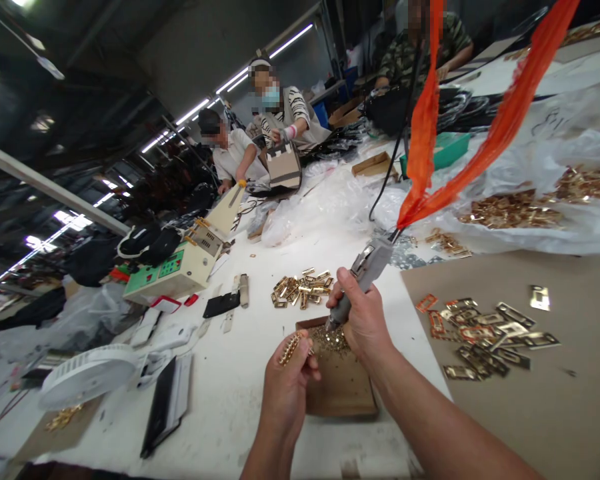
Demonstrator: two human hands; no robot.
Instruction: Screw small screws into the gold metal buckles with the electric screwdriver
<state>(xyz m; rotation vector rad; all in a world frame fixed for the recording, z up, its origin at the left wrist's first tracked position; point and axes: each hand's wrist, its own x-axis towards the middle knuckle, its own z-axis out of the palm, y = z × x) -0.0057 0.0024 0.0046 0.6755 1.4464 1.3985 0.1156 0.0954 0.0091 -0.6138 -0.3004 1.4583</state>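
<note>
My right hand (363, 313) is wrapped round a grey electric screwdriver (367, 260), which hangs from an orange cloth strip (425, 193). Its tip points down over a shallow cardboard box (340, 390) holding a heap of tiny screws (330, 340). In my left hand (293, 367), fingers closed, is a small gold metal piece with a ridged look (291, 348); its exact kind is unclear. That hand is at the box's left edge. Behind the box lies a pile of gold metal plates (303, 288) with rectangular openings.
On brown cardboard (570, 413) at right lie several metal frames (490, 337). Plastic bags with gold parts (510, 210) are behind them. To the left stand a cream machine (170, 267), a white fan (90, 373) and a black-and-white case (167, 403). Co-workers (290, 113) sit across the table.
</note>
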